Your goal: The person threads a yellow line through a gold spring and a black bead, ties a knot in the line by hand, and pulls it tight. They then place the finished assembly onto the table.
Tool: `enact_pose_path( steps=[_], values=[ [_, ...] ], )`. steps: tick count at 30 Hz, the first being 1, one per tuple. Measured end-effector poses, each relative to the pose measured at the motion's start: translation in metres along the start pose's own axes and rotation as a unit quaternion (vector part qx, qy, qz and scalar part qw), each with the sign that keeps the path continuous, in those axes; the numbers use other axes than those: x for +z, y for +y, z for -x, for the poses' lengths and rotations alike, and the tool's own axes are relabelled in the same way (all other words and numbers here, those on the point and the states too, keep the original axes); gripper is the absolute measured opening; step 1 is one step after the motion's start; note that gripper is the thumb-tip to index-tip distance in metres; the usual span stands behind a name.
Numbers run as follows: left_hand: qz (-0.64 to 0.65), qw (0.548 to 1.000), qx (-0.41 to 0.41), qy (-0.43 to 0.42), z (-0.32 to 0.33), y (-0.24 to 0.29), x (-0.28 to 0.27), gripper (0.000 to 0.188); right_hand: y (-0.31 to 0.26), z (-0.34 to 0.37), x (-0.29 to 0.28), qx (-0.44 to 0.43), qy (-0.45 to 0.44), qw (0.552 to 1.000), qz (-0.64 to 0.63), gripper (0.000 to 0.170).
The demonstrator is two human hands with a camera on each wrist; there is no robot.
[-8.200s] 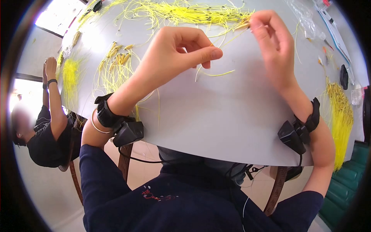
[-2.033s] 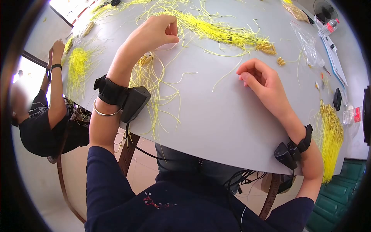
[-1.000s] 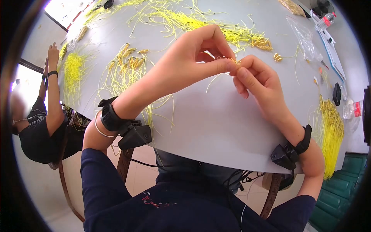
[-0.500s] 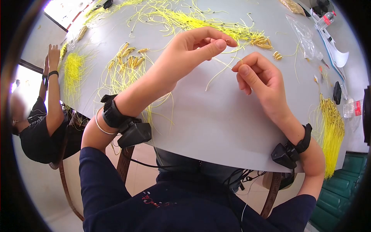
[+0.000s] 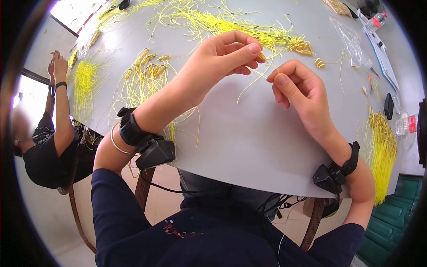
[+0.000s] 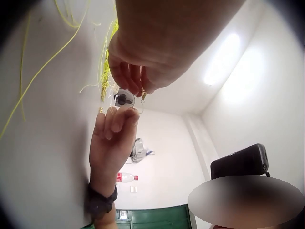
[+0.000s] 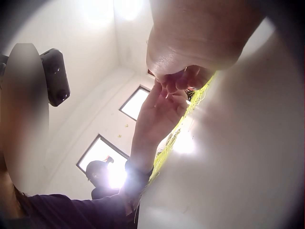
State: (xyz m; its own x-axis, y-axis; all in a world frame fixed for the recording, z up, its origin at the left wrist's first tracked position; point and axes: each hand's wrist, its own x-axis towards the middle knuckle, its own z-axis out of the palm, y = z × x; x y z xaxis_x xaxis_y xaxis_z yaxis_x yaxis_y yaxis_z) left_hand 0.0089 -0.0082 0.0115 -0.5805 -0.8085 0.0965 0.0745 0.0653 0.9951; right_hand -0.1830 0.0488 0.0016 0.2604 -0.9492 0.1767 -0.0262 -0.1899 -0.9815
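In the head view my left hand (image 5: 233, 55) pinches a small gold coil spring (image 5: 262, 57) between thumb and forefinger. The same spring (image 6: 144, 94) hangs from the left fingertips in the left wrist view, a thin line curving below it toward my other hand. My right hand (image 5: 300, 91), a little lower and to the right, pinches a thin yellow line (image 5: 272, 67) between thumb and forefinger, its other fingers curled. Both hands are above the grey table (image 5: 253, 147). In the right wrist view my right hand (image 7: 186, 62) overlaps my left, hiding the spring.
A long bundle of yellow lines (image 5: 213, 24) lies beyond the hands, with gold springs (image 5: 302, 48) at its right end. Another tangle with springs (image 5: 149, 71) lies left. A third bundle (image 5: 383, 155) hangs over the right edge. A person (image 5: 49, 142) sits at the left.
My left hand came from the left-hand spring pile to meet my right hand, then drew slightly up and left. The spring now shows more fully at the left fingertips. The right hand has stayed nearly still.
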Motion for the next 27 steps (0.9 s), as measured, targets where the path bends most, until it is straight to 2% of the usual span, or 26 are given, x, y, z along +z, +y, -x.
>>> enact_pose_path(
  steps=[3,5,18,23,27],
  values=[
    [0.020,1.000,-0.016,0.016,0.0002,-0.0002,-0.0011,0.017,-0.0006,0.0000,-0.0010,-0.002,0.008,1.000,-0.001,0.016],
    [0.017,1.000,0.015,0.011,-0.0007,-0.0042,-0.0027,0.012,-0.0001,-0.0007,-0.0033,-0.018,0.024,1.000,-0.004,0.016],
    [0.009,1.000,0.029,0.000,-0.0004,-0.0034,-0.0023,0.012,0.0026,-0.0027,-0.0050,0.005,0.043,0.999,0.023,0.016],
    [0.010,1.000,0.027,-0.010,-0.0003,-0.0050,-0.0012,0.012,0.0050,-0.0028,-0.0052,0.046,0.018,0.998,0.027,0.016],
    [0.012,0.999,0.028,-0.009,0.0003,-0.0057,-0.0005,0.012,0.0023,-0.0023,-0.0036,0.033,0.038,0.998,0.034,0.015]
  ],
)
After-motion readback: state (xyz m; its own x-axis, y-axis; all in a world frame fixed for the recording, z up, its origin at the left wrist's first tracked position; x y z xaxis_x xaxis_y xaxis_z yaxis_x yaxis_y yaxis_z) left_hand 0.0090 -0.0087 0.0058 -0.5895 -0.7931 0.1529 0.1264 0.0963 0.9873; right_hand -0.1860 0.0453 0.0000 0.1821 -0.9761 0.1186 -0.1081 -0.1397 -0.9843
